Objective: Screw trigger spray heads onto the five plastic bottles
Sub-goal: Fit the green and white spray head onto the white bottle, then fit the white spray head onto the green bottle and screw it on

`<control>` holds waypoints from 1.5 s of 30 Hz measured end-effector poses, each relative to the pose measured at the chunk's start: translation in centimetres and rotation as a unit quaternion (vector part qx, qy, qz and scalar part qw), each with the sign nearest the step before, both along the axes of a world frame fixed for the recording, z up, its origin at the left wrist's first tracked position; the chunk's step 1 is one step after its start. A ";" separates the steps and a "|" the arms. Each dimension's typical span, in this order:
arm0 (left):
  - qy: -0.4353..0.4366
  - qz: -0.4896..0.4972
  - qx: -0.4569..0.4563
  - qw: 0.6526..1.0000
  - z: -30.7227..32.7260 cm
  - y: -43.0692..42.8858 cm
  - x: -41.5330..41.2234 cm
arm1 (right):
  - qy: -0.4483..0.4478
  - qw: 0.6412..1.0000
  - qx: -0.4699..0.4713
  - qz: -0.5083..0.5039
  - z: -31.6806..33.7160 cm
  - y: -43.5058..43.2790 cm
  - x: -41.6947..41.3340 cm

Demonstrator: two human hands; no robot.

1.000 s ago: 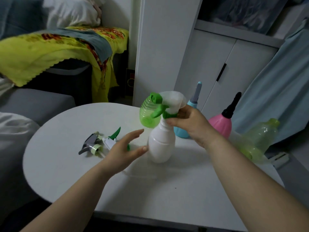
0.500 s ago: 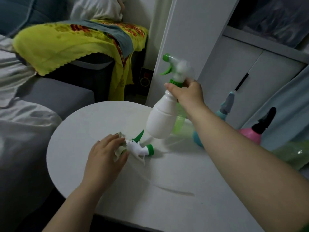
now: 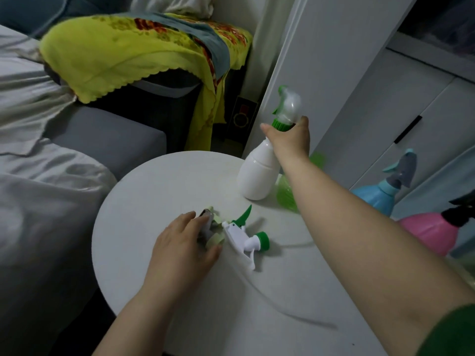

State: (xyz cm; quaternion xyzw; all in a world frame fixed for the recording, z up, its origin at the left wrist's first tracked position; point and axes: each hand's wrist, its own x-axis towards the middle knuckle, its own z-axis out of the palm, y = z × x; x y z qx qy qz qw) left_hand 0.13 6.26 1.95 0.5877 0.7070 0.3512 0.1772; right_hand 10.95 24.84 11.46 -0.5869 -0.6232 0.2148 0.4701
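The finished white plastic bottle with its green-collared trigger head (image 3: 259, 173) is gripped at the neck by the right hand (image 3: 289, 140) at the round white table's (image 3: 159, 181) far edge, while a grey-and-pale-green trigger head (image 3: 209, 231) is being closed upon by the curled left hand (image 3: 183, 249), so lifting it toward an uncapped bottle is judged next.

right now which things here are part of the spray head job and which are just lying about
Part of the job:
white bottle in right hand
grey spray head under left hand
white-and-green spray head
green bottle
blue bottle
pink bottle

Lying about:
yellow cloth
grey bedding
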 end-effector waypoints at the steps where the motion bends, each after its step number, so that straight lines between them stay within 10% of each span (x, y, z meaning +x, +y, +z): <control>1: 0.003 -0.003 -0.004 1.000 -0.1 0.0 0.0 | -0.006 1.000 -0.003 0.003 -0.1 0.0 -0.1; 23: -0.010 0.069 0.036 0.997 0.2 -0.3 -0.5 | 0.011 0.999 -0.009 0.029 -1.7 -6.4 4.0; 32: -0.023 0.083 0.007 0.996 -0.2 -0.8 -1.0 | -0.268 0.943 -0.083 0.178 -6.0 -11.5 3.3; 45: 0.019 0.082 -0.040 0.996 -1.5 -0.3 -1.0 | -0.441 0.844 -0.193 0.237 -6.4 -12.5 5.0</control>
